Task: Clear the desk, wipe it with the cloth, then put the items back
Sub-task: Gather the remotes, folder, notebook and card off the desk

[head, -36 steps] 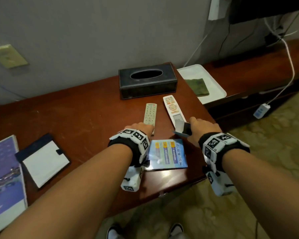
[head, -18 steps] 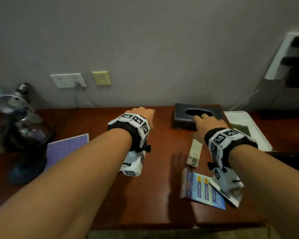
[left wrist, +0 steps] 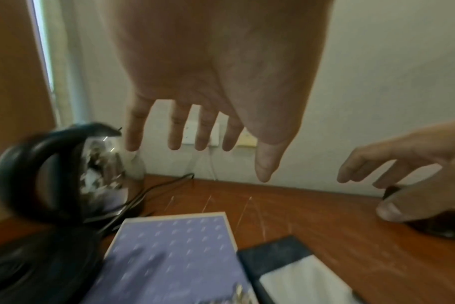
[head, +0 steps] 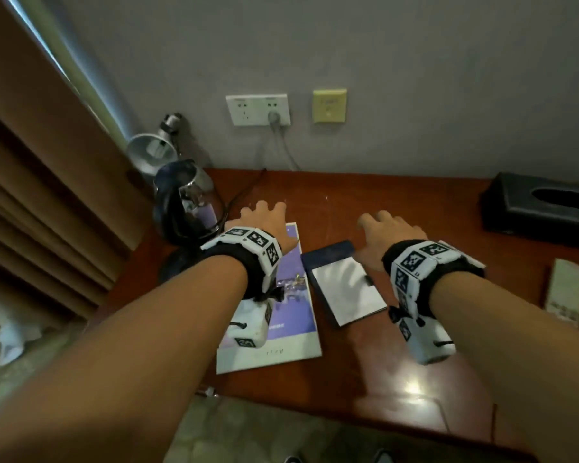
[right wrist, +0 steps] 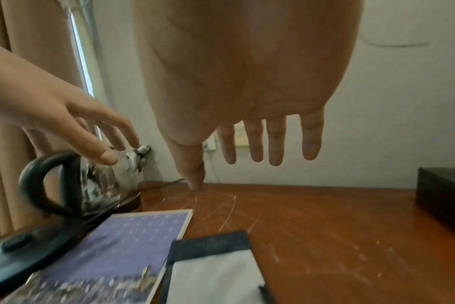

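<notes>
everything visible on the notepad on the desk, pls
The notepad is a dark navy holder with a blank white pad on it and a small dark loop on its right edge. It lies flat, skewed, on the wooden desk, just right of the purple booklet; contact unclear. The right hand hovers over its far end, open.

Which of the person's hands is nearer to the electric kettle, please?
Left. The left hand hovers open just right of the kettle, over the far end of the purple booklet; the right hand hovers farther right, above the notepad folder.
</notes>
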A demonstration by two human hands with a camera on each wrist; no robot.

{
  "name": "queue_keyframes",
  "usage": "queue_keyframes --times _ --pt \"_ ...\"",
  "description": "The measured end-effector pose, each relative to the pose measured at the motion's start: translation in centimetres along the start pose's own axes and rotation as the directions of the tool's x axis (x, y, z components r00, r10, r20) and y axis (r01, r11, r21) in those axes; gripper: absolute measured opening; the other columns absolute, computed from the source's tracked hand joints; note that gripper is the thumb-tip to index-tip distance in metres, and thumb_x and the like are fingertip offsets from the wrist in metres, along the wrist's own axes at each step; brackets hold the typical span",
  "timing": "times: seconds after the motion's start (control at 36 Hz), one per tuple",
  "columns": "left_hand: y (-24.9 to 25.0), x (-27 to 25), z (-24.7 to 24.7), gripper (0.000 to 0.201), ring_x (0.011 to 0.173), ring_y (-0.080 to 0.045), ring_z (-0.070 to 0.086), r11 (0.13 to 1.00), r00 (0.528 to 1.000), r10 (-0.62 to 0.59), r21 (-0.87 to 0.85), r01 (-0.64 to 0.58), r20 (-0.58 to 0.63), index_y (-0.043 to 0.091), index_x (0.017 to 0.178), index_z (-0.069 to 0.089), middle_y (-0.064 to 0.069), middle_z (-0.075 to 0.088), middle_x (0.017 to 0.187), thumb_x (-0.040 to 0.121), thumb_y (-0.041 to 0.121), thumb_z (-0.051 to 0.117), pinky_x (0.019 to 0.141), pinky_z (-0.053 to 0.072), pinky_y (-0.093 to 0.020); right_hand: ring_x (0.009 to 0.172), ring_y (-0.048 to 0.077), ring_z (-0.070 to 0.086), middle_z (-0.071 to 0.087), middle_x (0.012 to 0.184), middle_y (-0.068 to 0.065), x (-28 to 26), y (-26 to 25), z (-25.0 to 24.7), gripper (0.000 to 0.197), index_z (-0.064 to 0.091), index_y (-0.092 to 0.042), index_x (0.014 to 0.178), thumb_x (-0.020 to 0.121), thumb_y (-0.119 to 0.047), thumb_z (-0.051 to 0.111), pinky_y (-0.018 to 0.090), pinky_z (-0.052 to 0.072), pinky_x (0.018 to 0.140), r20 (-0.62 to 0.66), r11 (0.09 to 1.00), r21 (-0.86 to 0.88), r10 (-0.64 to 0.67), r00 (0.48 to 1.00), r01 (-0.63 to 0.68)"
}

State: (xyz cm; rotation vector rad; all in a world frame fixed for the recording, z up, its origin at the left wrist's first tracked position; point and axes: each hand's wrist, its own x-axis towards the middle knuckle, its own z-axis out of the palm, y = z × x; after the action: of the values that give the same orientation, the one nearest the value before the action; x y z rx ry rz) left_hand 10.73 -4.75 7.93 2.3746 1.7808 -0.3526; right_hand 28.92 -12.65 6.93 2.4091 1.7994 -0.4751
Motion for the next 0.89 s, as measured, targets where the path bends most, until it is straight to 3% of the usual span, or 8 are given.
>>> queue_keyframes --times 0.17,0.28,0.36,0.42,0.56,0.67,0.75,0.89 --pt "-3.4 1.5 9.5 0.088 0.144 -0.042 0.013 0.993 0.975 -0.085 -0.060 0.099 0.207 0.031 0.154 0.010 -0.006 0.006 0.162 0.085 0.070 0.048 0.108 0.027 -0.062 0.136 0.037 0.025 0.023 0.150 0.005 2.9 -2.3 8.3 0.080 0.028 -0.032 0.143 0.078 -0.062 0.063 0.058 0.034 0.103 0.117 0.994 0.108 -0.002 0.993 -0.011" --pt "-3.8 1.1 14.1 0.087 0.137 -0.040 0.027 0.996 0.974 -0.018 -0.083 0.038 0.225 0.025 0.148 0.026 -0.009 0.024 0.154 0.079 0.070 0.055 0.105 0.032 -0.060 0.146 0.036 -0.005 -0.006 0.161 -0.002 3.6 -2.9 12.2 0.100 0.011 -0.040 0.150 0.072 -0.071 0.065 0.068 0.018 0.108 0.184 0.990 0.120 0.051 0.982 -0.074" --pt "-4.1 0.9 16.0 0.082 0.131 -0.036 0.035 0.997 0.986 0.045 -0.075 -0.034 0.159 0.023 0.140 0.034 -0.008 0.033 0.146 0.077 0.069 0.058 0.102 0.033 -0.061 0.145 0.034 -0.014 -0.018 0.159 -0.006 3.7 -3.3 13.9 0.105 0.006 -0.043 0.150 0.069 -0.072 0.067 0.073 0.012 0.106 0.176 0.993 0.072 0.080 0.981 -0.094" --pt "-4.0 0.9 16.2 0.077 0.132 -0.033 0.035 0.997 0.993 0.058 -0.063 -0.051 0.104 0.023 0.139 0.035 -0.007 0.033 0.146 0.079 0.067 0.057 0.102 0.033 -0.061 0.145 0.037 -0.011 -0.017 0.159 -0.006 4.1 -3.3 14.5 0.104 0.009 -0.045 0.149 0.068 -0.070 0.070 0.073 0.013 0.106 0.147 0.990 0.092 0.093 0.985 -0.107" --pt "-3.4 1.5 15.8 0.072 0.130 -0.033 0.037 0.997 0.996 0.064 -0.058 -0.061 0.055 0.023 0.137 0.036 -0.007 0.037 0.142 0.082 0.063 0.058 0.099 0.036 -0.058 0.138 0.040 0.014 -0.005 0.158 -0.004 4.5 -2.9 14.8 0.087 0.023 -0.046 0.140 0.071 -0.059 0.074 0.062 0.031 0.103 0.061 0.986 0.125 0.104 0.993 -0.111" --pt "-2.5 1.9 15.5 0.074 0.129 -0.033 0.039 0.996 0.996 0.088 -0.036 -0.087 0.022 0.020 0.136 0.038 -0.008 0.039 0.141 0.082 0.066 0.056 0.100 0.036 -0.056 0.142 0.040 0.006 -0.011 0.158 -0.005 4.1 -3.1 15.2 0.092 0.024 -0.046 0.141 0.067 -0.054 0.079 0.065 0.025 0.105 0.019 0.971 0.179 0.154 0.988 -0.155" --pt "-1.7 1.9 15.1 0.073 0.128 -0.033 0.040 0.994 0.995 0.103 -0.025 -0.102 0.014 0.020 0.137 0.037 -0.008 0.039 0.141 0.083 0.064 0.057 0.100 0.037 -0.056 0.138 0.042 0.015 -0.012 0.158 -0.004 3.8 -3.0 15.2 0.096 0.023 -0.047 0.140 0.064 -0.057 0.080 0.061 0.028 0.104 0.009 0.970 0.183 0.163 0.987 -0.161" --pt "-0.4 1.6 13.3 0.066 0.129 -0.033 0.039 0.993 0.992 0.120 0.000 -0.120 0.038 0.020 0.138 0.036 -0.008 0.038 0.141 0.087 0.057 0.056 0.101 0.036 -0.056 0.131 0.039 0.020 0.008 0.154 0.001 2.6 -1.4 13.1 0.092 0.029 -0.046 0.136 0.059 -0.066 0.075 0.064 0.027 0.101 -0.121 0.994 0.052 0.103 0.987 -0.097"
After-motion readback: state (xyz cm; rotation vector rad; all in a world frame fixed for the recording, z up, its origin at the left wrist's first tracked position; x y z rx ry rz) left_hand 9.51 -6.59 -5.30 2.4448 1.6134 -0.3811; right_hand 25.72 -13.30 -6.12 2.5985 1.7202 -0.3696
